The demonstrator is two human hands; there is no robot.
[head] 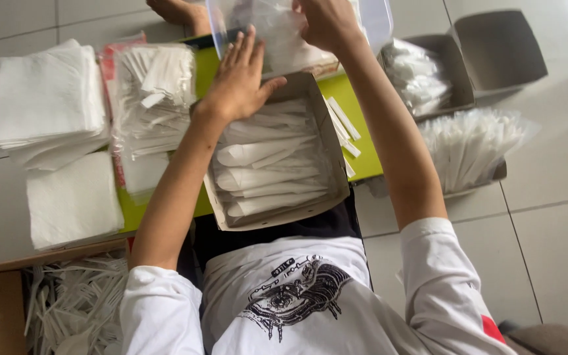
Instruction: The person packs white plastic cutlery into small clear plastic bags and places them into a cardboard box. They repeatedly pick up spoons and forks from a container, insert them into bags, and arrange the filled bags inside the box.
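Observation:
My left hand [239, 75] lies flat with fingers spread against a clear plastic bag [277, 29] held up at the top of the head view. My right hand [327, 23] grips the bag's upper right side. Below the bag, a shallow cardboard box [327, 135] on my lap holds several white wrapped cutlery packets [264, 164]. Some white packets show through the bag.
A stack of white napkins [50, 92] and a lower pile [73, 200] lie left on a green board [366, 158]. Wrapped white sticks [152, 92] sit beside them. Boxes of clear-wrapped items [471, 144] stand right. Loose plastic forks [73, 306] fill a box at bottom left.

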